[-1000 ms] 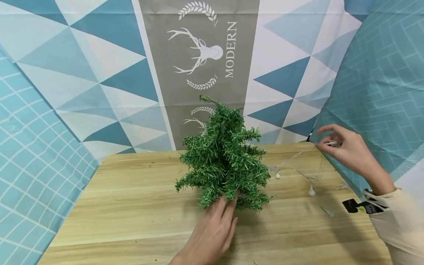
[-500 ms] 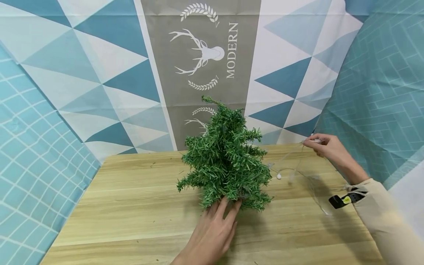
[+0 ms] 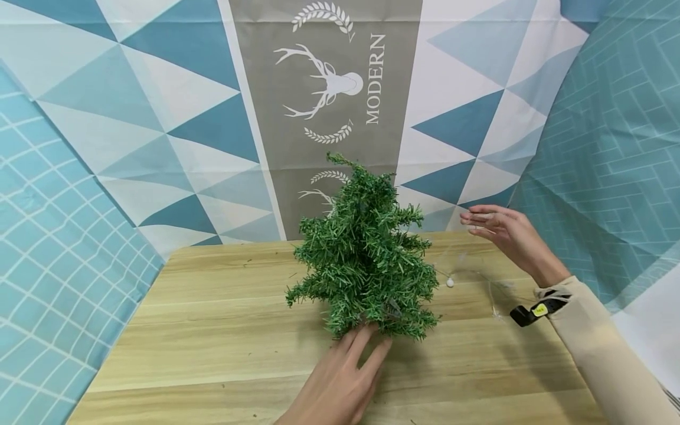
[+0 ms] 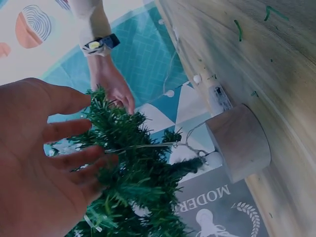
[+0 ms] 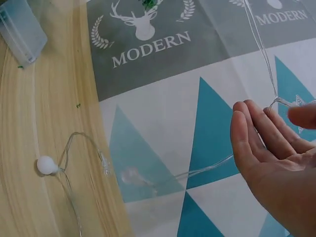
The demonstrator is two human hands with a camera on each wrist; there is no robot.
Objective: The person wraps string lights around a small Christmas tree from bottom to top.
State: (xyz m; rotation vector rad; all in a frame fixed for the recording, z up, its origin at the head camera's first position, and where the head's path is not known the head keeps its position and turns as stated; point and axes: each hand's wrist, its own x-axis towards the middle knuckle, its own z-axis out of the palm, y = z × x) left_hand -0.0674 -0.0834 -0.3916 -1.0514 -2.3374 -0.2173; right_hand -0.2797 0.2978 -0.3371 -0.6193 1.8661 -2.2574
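A small artificial Christmas tree (image 3: 366,254) stands mid-table, its round wooden base (image 4: 239,143) showing in the left wrist view. My left hand (image 3: 345,375) touches the lowest front branches, fingers loosely bent and spread. To the right of the tree, my right hand (image 3: 502,227) is raised with its fingers nearly straight. Thin clear wire of a string of lights (image 5: 261,44) runs across these fingers, near a star-shaped light (image 5: 299,106). Part of the string winds through the tree; a white globe bulb (image 5: 47,165) hangs on a slack stretch.
A translucent box (image 5: 22,29) lies on the wooden table (image 3: 212,330) near the tree base. Patterned cloth (image 3: 202,118) hangs behind the table and at both sides. Green needle scraps are scattered on the wood.
My right hand has moved left toward the tree, its fingers straightening from a pinch and drawing the light string along. The left hand has stayed at the lower branches.
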